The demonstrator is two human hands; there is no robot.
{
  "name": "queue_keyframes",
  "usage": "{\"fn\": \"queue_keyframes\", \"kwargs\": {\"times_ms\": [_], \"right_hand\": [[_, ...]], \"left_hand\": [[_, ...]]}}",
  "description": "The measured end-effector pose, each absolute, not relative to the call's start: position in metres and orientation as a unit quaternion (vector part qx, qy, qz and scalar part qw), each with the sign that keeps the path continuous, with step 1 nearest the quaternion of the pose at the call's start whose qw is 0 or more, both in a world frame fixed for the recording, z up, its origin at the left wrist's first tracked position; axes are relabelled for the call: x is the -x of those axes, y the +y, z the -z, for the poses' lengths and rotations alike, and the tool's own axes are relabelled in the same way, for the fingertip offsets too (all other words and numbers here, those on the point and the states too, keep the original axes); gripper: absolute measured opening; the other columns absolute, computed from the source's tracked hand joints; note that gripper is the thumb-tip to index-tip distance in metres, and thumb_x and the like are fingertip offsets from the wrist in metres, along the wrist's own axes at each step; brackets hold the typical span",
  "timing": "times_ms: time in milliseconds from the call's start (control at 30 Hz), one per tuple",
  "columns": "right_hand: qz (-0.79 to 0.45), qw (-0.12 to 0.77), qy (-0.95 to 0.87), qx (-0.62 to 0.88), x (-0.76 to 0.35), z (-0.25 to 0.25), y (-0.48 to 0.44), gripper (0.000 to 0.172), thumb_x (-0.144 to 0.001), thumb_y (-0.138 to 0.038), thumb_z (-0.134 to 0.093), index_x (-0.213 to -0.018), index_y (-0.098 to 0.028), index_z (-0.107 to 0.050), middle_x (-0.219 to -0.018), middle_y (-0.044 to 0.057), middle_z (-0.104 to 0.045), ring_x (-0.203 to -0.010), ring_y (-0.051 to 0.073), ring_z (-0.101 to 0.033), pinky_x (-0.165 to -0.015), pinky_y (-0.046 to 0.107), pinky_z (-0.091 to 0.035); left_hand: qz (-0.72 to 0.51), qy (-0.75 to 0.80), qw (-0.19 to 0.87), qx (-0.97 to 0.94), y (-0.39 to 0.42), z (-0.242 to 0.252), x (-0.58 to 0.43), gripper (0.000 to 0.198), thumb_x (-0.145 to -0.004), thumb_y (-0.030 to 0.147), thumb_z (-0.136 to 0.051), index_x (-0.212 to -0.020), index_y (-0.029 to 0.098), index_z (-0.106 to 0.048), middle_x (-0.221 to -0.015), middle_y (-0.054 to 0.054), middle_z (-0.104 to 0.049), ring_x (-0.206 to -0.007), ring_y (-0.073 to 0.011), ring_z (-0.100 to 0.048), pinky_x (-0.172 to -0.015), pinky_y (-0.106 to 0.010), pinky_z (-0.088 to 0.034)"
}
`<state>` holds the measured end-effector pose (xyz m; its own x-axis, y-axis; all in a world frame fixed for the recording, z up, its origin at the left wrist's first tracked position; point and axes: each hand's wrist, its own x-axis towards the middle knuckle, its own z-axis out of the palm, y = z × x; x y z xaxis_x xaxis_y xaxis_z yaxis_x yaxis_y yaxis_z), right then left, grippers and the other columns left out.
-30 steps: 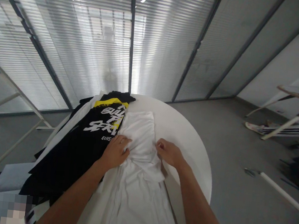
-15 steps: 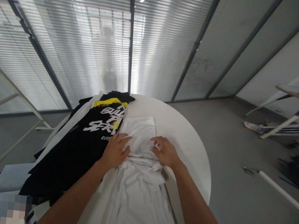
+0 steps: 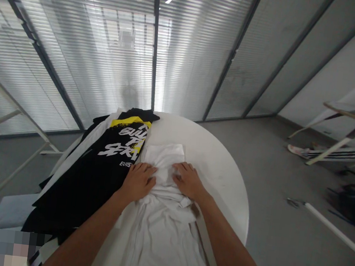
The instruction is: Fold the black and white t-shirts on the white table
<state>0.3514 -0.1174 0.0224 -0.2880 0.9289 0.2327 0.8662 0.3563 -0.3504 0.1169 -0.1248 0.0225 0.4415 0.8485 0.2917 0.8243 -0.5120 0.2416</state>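
Note:
A white garment lies lengthwise on the round white table, its far end folded over into a narrow flat panel. My left hand rests on the left side of this folded part, fingers lying on the cloth and thumb apart. Opposite it, my right hand lies on the right side with its fingers slightly bent on the fabric. Between and just below the hands the cloth is wrinkled and bunched. Beside my left hand is a black T-shirt with yellow and white print, on top of other clothes.
A metal frame stands at the left. Glass partitions with blinds rise behind the table. To the right are a white pole near the floor, a dark bag and another table. Pale cloth lies at lower left.
Both hands have pressed down onto the folded part and drawn slightly toward me. The right hand has shifted a little left, and the cloth's far edge has slid nearer and wrinkled.

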Motion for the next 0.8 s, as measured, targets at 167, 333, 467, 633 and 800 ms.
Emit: {"fn": "queue_keyframes", "kwargs": {"times_ms": [167,333,467,633,800], "right_hand": [[-0.107,0.147,-0.783,0.595,-0.355,-0.021,-0.115,0.016,-0.078,-0.014,-0.052,-0.089,-0.02,-0.062,-0.093,0.003,-0.065,-0.092,0.018,-0.054,-0.082,0.029,-0.033],[-0.098,0.223,-0.749,0.616,-0.356,-0.021,-0.109,0.029,-0.078,-0.012,-0.05,-0.105,-0.018,-0.061,-0.101,0.005,-0.066,-0.096,0.019,-0.053,-0.086,0.029,-0.035],[-0.093,0.239,-0.738,0.624,-0.357,-0.015,-0.107,0.035,-0.081,-0.014,-0.05,-0.113,-0.02,-0.062,-0.11,0.007,-0.065,-0.105,0.021,-0.052,-0.092,0.032,-0.035],[-0.149,0.284,-0.692,0.647,-0.364,-0.01,-0.092,0.038,-0.08,-0.014,-0.049,-0.115,-0.021,-0.062,-0.11,0.006,-0.065,-0.101,0.018,-0.056,-0.091,0.03,-0.039],[-0.247,0.328,-0.601,0.686,-0.367,-0.013,-0.062,0.037,-0.08,-0.018,-0.049,-0.116,-0.018,-0.06,-0.103,0.006,-0.066,-0.078,0.013,-0.061,-0.074,0.024,-0.045]], "left_hand": [[-0.203,0.516,0.071,-0.829,-0.123,-0.025,-0.115,0.026,-0.09,0.033,-0.046,-0.097,0.025,-0.069,-0.095,-0.006,-0.065,-0.096,-0.0227,-0.055,-0.086,-0.04,-0.04],[-0.278,0.509,0.177,-0.795,-0.11,-0.019,-0.108,0.029,-0.091,0.027,-0.041,-0.088,0.02,-0.068,-0.086,-0.005,-0.067,-0.088,-0.0187,-0.06,-0.086,-0.033,-0.044],[-0.287,0.561,0.186,-0.753,-0.089,-0.015,-0.11,0.024,-0.084,0.023,-0.047,-0.096,0.017,-0.066,-0.093,-0.008,-0.066,-0.088,-0.02,-0.061,-0.084,-0.033,-0.045],[-0.269,0.653,0.21,-0.676,-0.05,-0.019,-0.114,0.035,-0.08,0.029,-0.052,-0.111,0.014,-0.059,-0.11,-0.017,-0.063,-0.105,-0.0275,-0.059,-0.091,-0.039,-0.041],[-0.301,0.67,0.317,-0.6,-0.017,-0.018,-0.111,0.021,-0.063,0.019,-0.065,-0.083,0.015,-0.06,-0.099,-0.018,-0.067,-0.11,-0.0333,-0.057,-0.091,-0.04,-0.04]]}}
